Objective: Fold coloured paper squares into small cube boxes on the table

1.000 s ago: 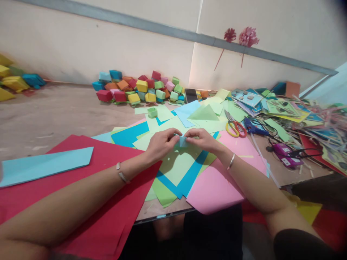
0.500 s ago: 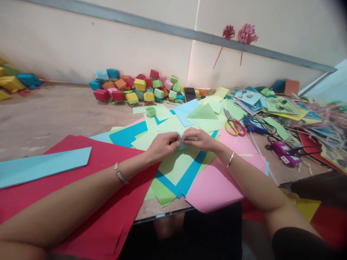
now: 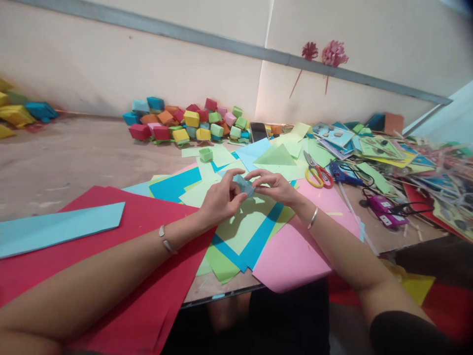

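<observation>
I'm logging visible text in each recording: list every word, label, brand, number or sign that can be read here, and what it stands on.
Readable text: none.
Purple plastic box with black cable: white patches, too small and blurred to read.
Blue plastic glue gun: no lettering discernible.
Black rectangular phone: no lettering discernible.
Small light-blue folded paper piece between left hand and right hand: no writing visible.

Left grip [image 3: 222, 198] and right grip [image 3: 276, 188] hold blue paper [image 3: 244, 186].
</observation>
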The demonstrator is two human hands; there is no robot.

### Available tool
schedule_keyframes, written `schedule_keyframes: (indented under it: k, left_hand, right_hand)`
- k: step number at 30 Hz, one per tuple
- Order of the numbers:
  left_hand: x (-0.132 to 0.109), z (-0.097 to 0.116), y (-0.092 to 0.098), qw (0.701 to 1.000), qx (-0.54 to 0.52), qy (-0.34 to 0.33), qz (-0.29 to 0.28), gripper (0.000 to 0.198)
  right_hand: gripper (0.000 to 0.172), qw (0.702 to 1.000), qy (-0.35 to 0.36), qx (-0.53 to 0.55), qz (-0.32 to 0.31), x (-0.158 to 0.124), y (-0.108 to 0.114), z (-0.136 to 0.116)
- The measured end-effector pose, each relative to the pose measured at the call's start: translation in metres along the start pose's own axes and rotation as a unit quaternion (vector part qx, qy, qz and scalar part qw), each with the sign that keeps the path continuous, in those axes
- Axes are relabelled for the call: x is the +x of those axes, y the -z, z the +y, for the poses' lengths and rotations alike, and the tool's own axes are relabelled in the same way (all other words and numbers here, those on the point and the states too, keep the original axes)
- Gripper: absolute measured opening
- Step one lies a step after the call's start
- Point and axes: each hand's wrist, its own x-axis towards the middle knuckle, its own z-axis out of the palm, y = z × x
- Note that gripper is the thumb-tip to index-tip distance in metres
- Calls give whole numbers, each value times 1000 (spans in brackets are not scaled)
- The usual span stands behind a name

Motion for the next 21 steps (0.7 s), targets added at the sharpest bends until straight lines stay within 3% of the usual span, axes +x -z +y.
schedule_keyframes:
  k: [9,14,17,19,21]
  left_hand:
    - [4,-3,-2,997,-57,39,41,53]
    - [11,-11,-5,969,-156,107,157,50]
    - [14,-12,-5,944,-206,171,192,56]
    - [14,-10,-4,924,-273,219,157,56]
    - [13,-7,-4,890,-368,263,59,54]
  right_hand:
    - [21,999,4,-42,32,0,-4,-4]
    - [26,995,2,-46,93,1,-7,-1]
    - [28,993,0,-33,114,1,-8,1]
    - [28,992,3,-25,123,1,-9,2]
    - [28,992,6,-28,125,1,-9,2]
